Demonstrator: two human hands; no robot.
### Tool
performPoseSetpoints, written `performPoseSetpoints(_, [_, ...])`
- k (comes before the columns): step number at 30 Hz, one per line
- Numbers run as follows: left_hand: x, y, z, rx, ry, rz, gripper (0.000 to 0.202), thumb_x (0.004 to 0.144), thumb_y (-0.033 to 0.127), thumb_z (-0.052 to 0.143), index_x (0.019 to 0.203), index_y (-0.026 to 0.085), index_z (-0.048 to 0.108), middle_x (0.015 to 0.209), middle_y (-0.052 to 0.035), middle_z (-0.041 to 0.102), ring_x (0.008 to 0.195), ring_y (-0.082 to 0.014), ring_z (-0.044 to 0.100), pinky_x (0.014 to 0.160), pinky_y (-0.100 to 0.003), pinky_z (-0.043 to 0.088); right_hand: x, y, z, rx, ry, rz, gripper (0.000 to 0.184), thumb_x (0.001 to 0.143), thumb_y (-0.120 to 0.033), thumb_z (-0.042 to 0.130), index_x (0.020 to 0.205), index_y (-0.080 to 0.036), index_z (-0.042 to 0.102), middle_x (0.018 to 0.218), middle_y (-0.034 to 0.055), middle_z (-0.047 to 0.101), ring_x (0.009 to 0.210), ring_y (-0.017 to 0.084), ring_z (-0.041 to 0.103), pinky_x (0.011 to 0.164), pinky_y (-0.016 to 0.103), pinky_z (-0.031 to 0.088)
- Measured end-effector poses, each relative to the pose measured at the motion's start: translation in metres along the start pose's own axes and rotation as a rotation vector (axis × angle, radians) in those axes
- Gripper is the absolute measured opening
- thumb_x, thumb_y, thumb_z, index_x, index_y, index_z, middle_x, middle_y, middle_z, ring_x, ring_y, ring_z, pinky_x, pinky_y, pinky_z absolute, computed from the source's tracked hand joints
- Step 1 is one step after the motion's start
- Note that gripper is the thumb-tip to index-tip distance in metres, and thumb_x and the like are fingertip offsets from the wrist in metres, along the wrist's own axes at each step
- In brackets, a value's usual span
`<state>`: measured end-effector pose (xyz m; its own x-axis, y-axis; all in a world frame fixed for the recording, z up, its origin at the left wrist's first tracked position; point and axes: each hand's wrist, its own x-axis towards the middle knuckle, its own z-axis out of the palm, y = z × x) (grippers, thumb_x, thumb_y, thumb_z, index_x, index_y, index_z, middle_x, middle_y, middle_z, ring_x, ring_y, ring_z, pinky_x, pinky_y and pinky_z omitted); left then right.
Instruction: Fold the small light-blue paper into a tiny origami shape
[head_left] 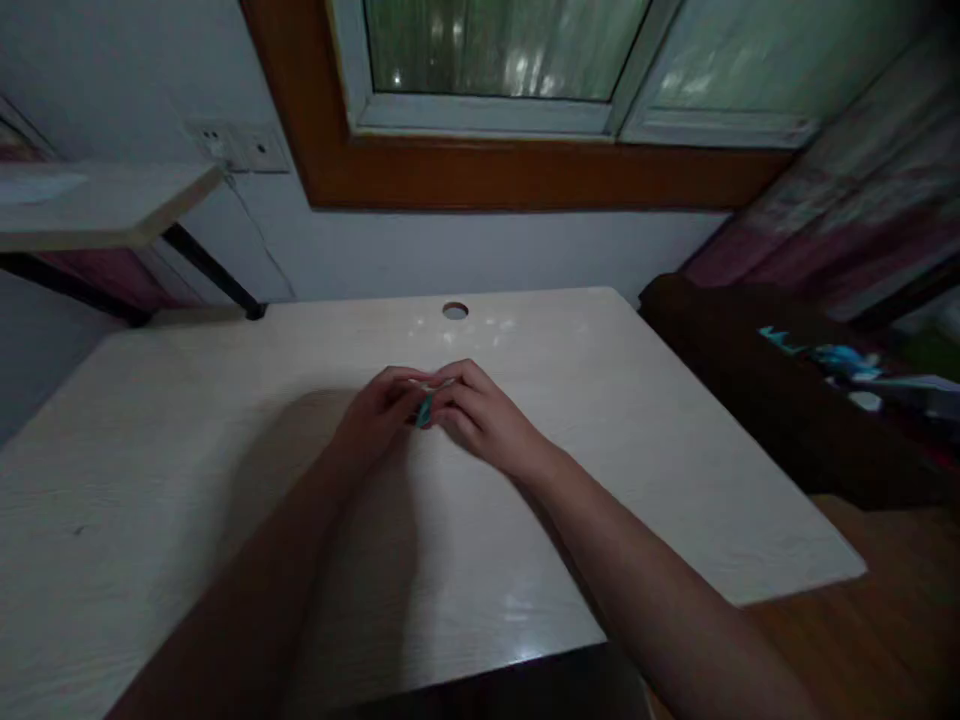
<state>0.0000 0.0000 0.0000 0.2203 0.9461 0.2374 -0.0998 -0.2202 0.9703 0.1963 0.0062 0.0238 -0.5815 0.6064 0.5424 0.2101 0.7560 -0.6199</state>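
Near the middle of the pale desk point(615, 440), my two hands meet around a small teal object point(424, 411). My left hand point(381, 405) has its fingers curled against the object's left side. From the other side, my right hand point(472, 405) pinches it with bent fingers. Only a narrow teal patch with a darker part shows between the fingertips. Its kind and full shape are hidden by the fingers. Both hands sit low over the desk, and a shadow falls to the left of them.
A round cable hole point(455, 311) lies beyond my hands. A raised shelf point(112, 205) on black legs stands at the back left, below a wall socket point(240, 147). Right of the desk, several small items point(847, 362) lie on a dark brown surface point(720, 350).
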Motion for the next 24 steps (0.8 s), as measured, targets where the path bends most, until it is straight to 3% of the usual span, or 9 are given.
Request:
performPoseSetpoints(5, [-0.002, 0.0023, 0.0016, -0.037, 0.001, -0.055, 0.028, 0.085, 0.035, 0.07, 0.108, 0.02, 0.062, 0.082, -0.0009, 0.07, 0.069, -0.0129, 0.068, 0.063, -0.027, 0.061, -0.0006, 0.0003, 0.0, 0.002, 0.01, 0.01, 0.012, 0.095, -0.016, 0.052, 0.097, -0.021, 0.062, 0.116, 0.0093, 0.053, 0.112, 0.021, 0.055, 0.098, 0.041, 0.049])
performPoseSetpoints(15, [-0.0027, 0.0066, 0.0043, -0.015, 0.033, -0.082, 0.03, 0.081, 0.038, 0.074, 0.101, 0.018, 0.063, 0.084, -0.0025, 0.07, 0.072, -0.0142, 0.068, 0.063, -0.029, 0.062, 0.0, -0.0012, 0.002, -0.053, 0.016, 0.03, 0.011, 0.094, -0.015, 0.05, 0.095, -0.019, 0.059, 0.112, 0.0104, 0.054, 0.105, 0.021, 0.056, 0.093, 0.039, 0.05])
performPoseSetpoints(24, [-0.0022, 0.0047, 0.003, 0.009, 0.049, -0.074, 0.022, 0.079, 0.034, 0.074, 0.087, 0.017, 0.062, 0.076, -0.001, 0.069, 0.065, -0.0131, 0.067, 0.063, -0.029, 0.06, 0.002, -0.0047, 0.0045, -0.119, 0.026, 0.037, 0.01, 0.093, -0.013, 0.049, 0.095, -0.018, 0.058, 0.111, 0.0113, 0.054, 0.105, 0.021, 0.054, 0.091, 0.038, 0.05])
